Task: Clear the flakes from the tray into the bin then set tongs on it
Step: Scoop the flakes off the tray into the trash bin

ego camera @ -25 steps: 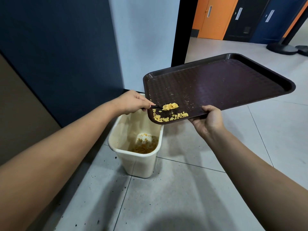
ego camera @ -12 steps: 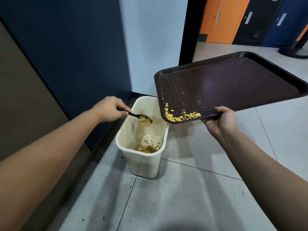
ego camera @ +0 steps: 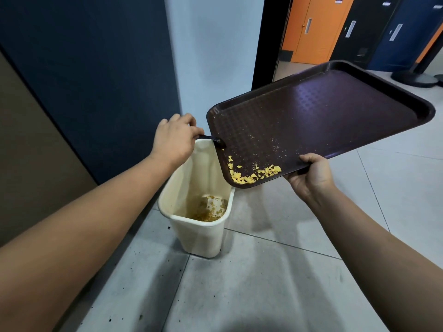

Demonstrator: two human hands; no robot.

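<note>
**Flakes partly cleared, tongs not yet in sight**

We are holding the brown tray (ego camera: 323, 121) tilted in the centre right of the frame, its lower corner hanging just over the cream bin (ego camera: 199, 233) that is standing on the tiled floor (ego camera: 263, 283) below centre. Our right hand (ego camera: 311, 176) is gripping the tray's near edge, thumb on top and fingers curled underneath. Our left hand (ego camera: 175, 137), left of centre, is closing its fingers round the handle of a dark spoon (ego camera: 213, 139), whose bowl is touching the tray's surface just inside the left rim, a little above the flakes.

We are judging the clearing to be well underway but unfinished. A layer of yellow-brown flakes is already lying in the bottom of the bin, while a small band of yellow flakes (ego camera: 251, 174) is gathering along the tray's lowest corner, with fine crumbs scattered higher up the textured surface. What is remaining, as far as we are seeing it, is scraping that last band and the crumbs over the edge into the bin, then levelling the tray and setting the tongs on it. No tongs are showing anywhere in the frame, so that second part is not yet begun
</note>
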